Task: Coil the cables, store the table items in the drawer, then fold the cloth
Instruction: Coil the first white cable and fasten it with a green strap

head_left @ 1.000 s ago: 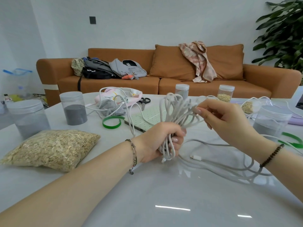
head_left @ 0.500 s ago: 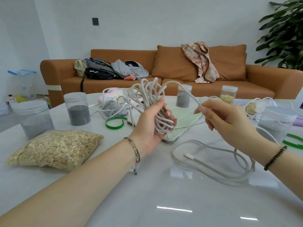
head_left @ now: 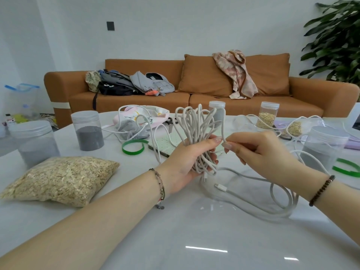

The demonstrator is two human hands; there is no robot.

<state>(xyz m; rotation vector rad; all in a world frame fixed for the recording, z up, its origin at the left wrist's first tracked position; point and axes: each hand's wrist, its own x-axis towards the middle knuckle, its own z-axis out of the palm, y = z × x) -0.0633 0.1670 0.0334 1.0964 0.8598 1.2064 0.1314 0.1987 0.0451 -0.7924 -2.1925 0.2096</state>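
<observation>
My left hand (head_left: pixel 187 162) grips a bundle of white cable loops (head_left: pixel 196 123) upright above the white table (head_left: pixel 175 230). My right hand (head_left: pixel 259 151) pinches a strand of the same cable just right of the bundle. A grey cable (head_left: pixel 272 193) lies in loose loops on the table below my right hand, its plug end (head_left: pixel 220 187) near the bundle. Another white cable (head_left: pixel 136 121) trails across a pink cloth (head_left: pixel 153 115) further back.
A bag of oats (head_left: pixel 60 178) lies at the left. Jars of grey powder (head_left: pixel 88 130) (head_left: pixel 32 143) (head_left: pixel 325 147) and oats (head_left: pixel 266 114) stand around. Green tape rings (head_left: pixel 133 146) (head_left: pixel 348 166), a dotted green pad (head_left: pixel 169 140) and scissors (head_left: pixel 171 123) lie mid-table. A sofa (head_left: pixel 194 94) stands behind.
My left hand has turned the bundle upright and shifted it to the right. My right hand has come in close to the bundle, bringing a strand with it.
</observation>
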